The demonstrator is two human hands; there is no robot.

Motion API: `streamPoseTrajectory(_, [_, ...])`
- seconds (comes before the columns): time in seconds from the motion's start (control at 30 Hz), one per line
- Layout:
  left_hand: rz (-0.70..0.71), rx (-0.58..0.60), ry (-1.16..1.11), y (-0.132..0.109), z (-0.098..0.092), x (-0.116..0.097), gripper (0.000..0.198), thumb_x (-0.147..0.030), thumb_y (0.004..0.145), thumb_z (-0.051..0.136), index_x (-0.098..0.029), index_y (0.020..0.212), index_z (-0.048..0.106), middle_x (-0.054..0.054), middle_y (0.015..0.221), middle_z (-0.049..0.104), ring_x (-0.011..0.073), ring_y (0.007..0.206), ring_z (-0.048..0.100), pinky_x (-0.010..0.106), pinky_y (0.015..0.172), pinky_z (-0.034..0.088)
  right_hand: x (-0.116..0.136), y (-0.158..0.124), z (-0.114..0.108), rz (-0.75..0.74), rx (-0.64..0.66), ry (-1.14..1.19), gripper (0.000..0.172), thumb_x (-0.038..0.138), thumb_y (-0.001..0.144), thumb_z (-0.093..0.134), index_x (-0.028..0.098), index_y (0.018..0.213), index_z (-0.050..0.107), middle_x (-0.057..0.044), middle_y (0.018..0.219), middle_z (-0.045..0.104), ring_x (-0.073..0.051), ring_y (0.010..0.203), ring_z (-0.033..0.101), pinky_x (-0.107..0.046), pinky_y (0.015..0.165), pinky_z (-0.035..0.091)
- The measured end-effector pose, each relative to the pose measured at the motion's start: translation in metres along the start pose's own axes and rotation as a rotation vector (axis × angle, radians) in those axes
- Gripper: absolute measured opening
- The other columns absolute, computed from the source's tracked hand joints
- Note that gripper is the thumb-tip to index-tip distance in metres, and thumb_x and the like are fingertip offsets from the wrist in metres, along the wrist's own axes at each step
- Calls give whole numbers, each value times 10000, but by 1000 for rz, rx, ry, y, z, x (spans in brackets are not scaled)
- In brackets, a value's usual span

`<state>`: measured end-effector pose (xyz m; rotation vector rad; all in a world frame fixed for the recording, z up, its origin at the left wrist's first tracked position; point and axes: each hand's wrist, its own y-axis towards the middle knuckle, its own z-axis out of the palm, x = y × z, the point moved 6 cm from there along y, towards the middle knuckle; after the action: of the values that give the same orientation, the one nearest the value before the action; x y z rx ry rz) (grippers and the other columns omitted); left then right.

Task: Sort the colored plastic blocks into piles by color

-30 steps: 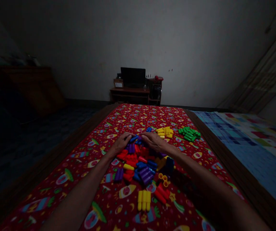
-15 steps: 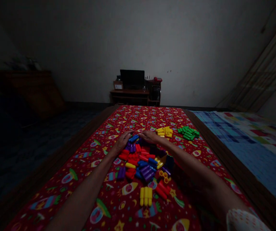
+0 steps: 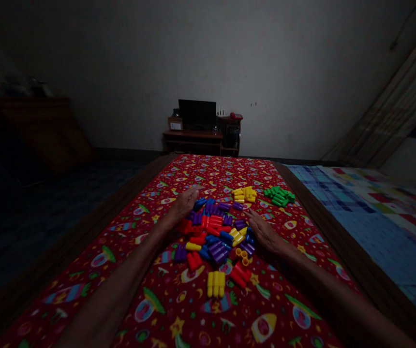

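Observation:
A mixed heap of plastic tube-shaped toy blocks lies on a red patterned cloth (image 3: 121,270). In it are red blocks (image 3: 215,222), purple blocks (image 3: 218,252) and blue blocks (image 3: 226,237), with a few yellow ones. My left hand (image 3: 185,203) rests along the heap's far left edge, fingers stretched out, close to a blue block (image 3: 200,203). On the right side, my right hand (image 3: 264,232) lies beside the heap with its fingers extended, near a purple block (image 3: 238,206). No block shows in either hand. Closest to me sits a yellow block (image 3: 215,284).
Beyond the heap lie a pile of yellow blocks (image 3: 244,195) and a pile of green blocks (image 3: 279,196). A desk with a monitor (image 3: 197,114) stands against the wall. To the right is a blue checked sheet (image 3: 342,212).
My right hand has moved from the heap's far edge back toward me and right, uncovering purple and blue blocks. My left hand stays at the far left, and the view has shifted slightly.

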<state>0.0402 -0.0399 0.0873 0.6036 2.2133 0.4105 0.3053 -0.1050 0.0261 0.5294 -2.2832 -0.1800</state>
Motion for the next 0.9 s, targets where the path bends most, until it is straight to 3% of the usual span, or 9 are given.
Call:
streamPoseTrajectory(0.07, [145, 48, 54, -10, 6, -46, 517, -426, 957, 247, -155, 1238, 587, 113, 1304, 591, 235, 1235, 513, 423, 1079, 360, -5, -4, 14, 22, -38, 17, 624, 595, 933, 254, 219, 1384, 464, -114, 1495, 368, -263, 1409, 269, -494, 1146, 235])
streamPoseTrajectory(0.17, [435, 306, 196, -56, 36, -115, 395, -369, 946, 382, -242, 1283, 544, 67, 1387, 527, 226, 1305, 440, 483, 1146, 226, 1, 5, 38, 19, -85, 65, 648, 603, 933, 230, 210, 1408, 428, -105, 1510, 342, -261, 1430, 209, -496, 1161, 191])
streamPoseTrajectory(0.23, [547, 436, 270, -98, 53, -143, 407, -412, 918, 462, -274, 1297, 523, 51, 1432, 479, 230, 1352, 377, 493, 1165, 158, 13, 16, 52, 29, -111, 111, 671, 618, 927, 222, 190, 1394, 443, -113, 1501, 356, -266, 1428, 212, -491, 1157, 198])
streamPoseTrajectory(0.3, [614, 503, 331, -132, 65, -156, 458, -493, 887, 501, -260, 1281, 533, 74, 1481, 407, 240, 1378, 334, 483, 1171, 139, 31, 29, 62, 30, -99, 185, 665, 612, 930, 212, 184, 1369, 470, -118, 1472, 402, -257, 1406, 273, -475, 1145, 234])
streamPoseTrajectory(0.37, [633, 489, 393, -150, 72, -156, 433, -486, 873, 530, -264, 1243, 559, 79, 1500, 373, 253, 1389, 309, 493, 1172, 124, 50, 40, 66, -9, -50, 274, 623, 580, 947, 196, 199, 1331, 506, -106, 1404, 492, -225, 1339, 397, -441, 1117, 302])
streamPoseTrajectory(0.47, [630, 409, 465, -148, 75, -144, 293, -376, 908, 506, -265, 1163, 596, 51, 1466, 427, 234, 1382, 321, 497, 1178, 89, 66, 48, 49, -116, -83, 300, 566, 551, 954, 225, 212, 1242, 575, -89, 1300, 584, -197, 1240, 502, -388, 1070, 365])
streamPoseTrajectory(0.63, [540, 344, 511, -118, 74, -124, 315, -393, 911, 491, -233, 1166, 585, 77, 1452, 440, 269, 1366, 340, 548, 1164, 100, 37, 47, 5, -99, -330, 77, 478, 499, 949, 287, 186, 1005, 643, -114, 1030, 656, -218, 1029, 577, -368, 946, 420])
streamPoseTrajectory(0.77, [362, 244, 504, -96, 64, -106, 262, -351, 906, 487, -225, 1092, 621, 97, 1409, 484, 280, 1327, 388, 565, 1128, 218, 21, 43, 9, -30, -191, 25, 456, 486, 945, 278, 187, 758, 566, -30, 729, 570, -159, 700, 520, -283, 692, 425])
streamPoseTrajectory(0.9, [202, 120, 517, -75, 44, -83, 261, -313, 922, 445, -209, 1070, 632, 106, 1358, 531, 277, 1282, 445, 554, 1098, 287, 38, 38, 24, -6, -42, 171, 465, 512, 937, 274, 187, 700, 507, 19, 633, 479, -125, 593, 430, -235, 553, 342])
